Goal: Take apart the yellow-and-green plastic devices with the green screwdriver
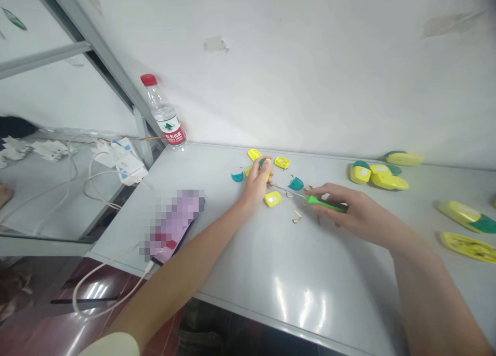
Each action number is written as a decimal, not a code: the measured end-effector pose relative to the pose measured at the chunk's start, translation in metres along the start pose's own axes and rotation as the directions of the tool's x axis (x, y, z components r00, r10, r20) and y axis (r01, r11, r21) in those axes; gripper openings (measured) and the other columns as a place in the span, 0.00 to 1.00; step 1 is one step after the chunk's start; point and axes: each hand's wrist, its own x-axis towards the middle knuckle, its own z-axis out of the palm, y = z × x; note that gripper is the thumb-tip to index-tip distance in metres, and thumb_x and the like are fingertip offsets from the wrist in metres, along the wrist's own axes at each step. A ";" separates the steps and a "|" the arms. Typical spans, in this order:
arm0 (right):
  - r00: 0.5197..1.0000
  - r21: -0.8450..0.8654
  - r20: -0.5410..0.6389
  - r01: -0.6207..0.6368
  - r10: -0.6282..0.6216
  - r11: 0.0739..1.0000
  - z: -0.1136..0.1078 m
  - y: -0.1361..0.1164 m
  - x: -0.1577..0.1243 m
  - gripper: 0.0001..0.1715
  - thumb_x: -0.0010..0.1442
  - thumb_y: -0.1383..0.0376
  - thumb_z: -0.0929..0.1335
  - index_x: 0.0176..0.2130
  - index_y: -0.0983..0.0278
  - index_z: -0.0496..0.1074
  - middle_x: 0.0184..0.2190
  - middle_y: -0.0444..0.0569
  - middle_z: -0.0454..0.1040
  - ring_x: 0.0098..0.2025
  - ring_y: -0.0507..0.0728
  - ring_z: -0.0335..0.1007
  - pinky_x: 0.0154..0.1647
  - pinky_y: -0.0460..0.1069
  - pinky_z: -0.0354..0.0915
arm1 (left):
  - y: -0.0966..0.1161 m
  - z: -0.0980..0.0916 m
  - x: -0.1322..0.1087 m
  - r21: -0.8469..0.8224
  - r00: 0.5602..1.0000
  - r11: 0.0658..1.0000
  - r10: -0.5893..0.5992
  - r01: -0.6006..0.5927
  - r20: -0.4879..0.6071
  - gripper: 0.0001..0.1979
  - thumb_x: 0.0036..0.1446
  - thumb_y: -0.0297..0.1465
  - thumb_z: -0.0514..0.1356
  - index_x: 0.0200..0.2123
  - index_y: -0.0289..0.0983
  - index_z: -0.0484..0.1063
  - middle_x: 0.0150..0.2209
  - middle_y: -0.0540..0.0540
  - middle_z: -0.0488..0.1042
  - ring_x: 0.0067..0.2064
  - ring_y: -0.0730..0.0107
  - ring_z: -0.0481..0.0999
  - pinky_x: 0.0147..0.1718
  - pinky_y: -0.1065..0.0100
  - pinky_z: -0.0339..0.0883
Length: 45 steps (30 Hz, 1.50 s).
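Left hand (256,184) closed on a yellow-and-teal plastic casing (263,163), held just above the tabletop (248,289); right hand (341,211) grips a green-handled screwdriver (325,204). Risk: a slipping tip could scatter the loose yellow pieces (273,199) nearby.

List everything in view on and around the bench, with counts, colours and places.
water bottle: 1, clear with red cap, back left of table
pixelated phone: 1, purple, left on table
charging cable: 1, white, hanging off table's left edge
yellow plastic pieces: about 4, yellow, around hands
teal plastic pieces: 2, teal, beside hands
metal bits: a few, metallic, below hands
yellow-and-teal shells: about 5, right of table
table: 1, pale grey, under everything
screwdriver: 1, green handle, in right hand
held piece: 1, yellow and teal, in left hand
left hand: 1, centre
right hand: 1, right of centre
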 end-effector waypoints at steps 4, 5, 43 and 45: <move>0.999 -0.033 -0.001 -0.033 0.033 0.999 0.003 0.002 0.002 0.29 0.65 0.42 0.68 0.56 0.54 0.80 0.47 0.49 0.83 0.40 0.62 0.78 0.40 0.54 0.73 | 0.002 0.001 -0.002 0.008 1.000 1.000 -0.003 0.003 -0.002 0.17 0.68 0.46 0.58 0.49 0.40 0.69 0.33 0.53 0.65 0.30 0.79 0.65 0.33 0.75 0.64; 0.998 -0.036 0.030 -0.047 0.048 0.998 0.003 0.002 0.003 0.31 0.66 0.42 0.66 0.58 0.55 0.80 0.45 0.49 0.83 0.39 0.62 0.78 0.39 0.54 0.73 | 0.002 0.001 -0.002 0.009 1.000 1.000 0.004 -0.004 0.003 0.17 0.68 0.47 0.58 0.49 0.40 0.69 0.33 0.53 0.65 0.30 0.79 0.65 0.33 0.75 0.64; 0.997 -0.071 -0.029 -0.073 0.071 0.995 -0.004 0.009 -0.001 0.28 0.64 0.43 0.69 0.56 0.53 0.80 0.54 0.47 0.83 0.50 0.67 0.81 0.47 0.56 0.75 | -0.002 -0.003 0.001 -0.029 1.000 1.000 0.012 -0.011 0.019 0.14 0.69 0.44 0.58 0.48 0.41 0.70 0.32 0.52 0.66 0.30 0.79 0.66 0.33 0.75 0.64; 0.997 -0.077 -0.038 -0.063 0.060 0.995 -0.004 0.009 -0.001 0.28 0.63 0.44 0.70 0.57 0.52 0.80 0.55 0.47 0.83 0.50 0.67 0.81 0.47 0.57 0.76 | -0.001 -0.003 0.000 -0.026 1.000 1.000 0.009 -0.008 0.021 0.14 0.69 0.44 0.58 0.48 0.41 0.70 0.32 0.52 0.66 0.30 0.79 0.66 0.33 0.75 0.64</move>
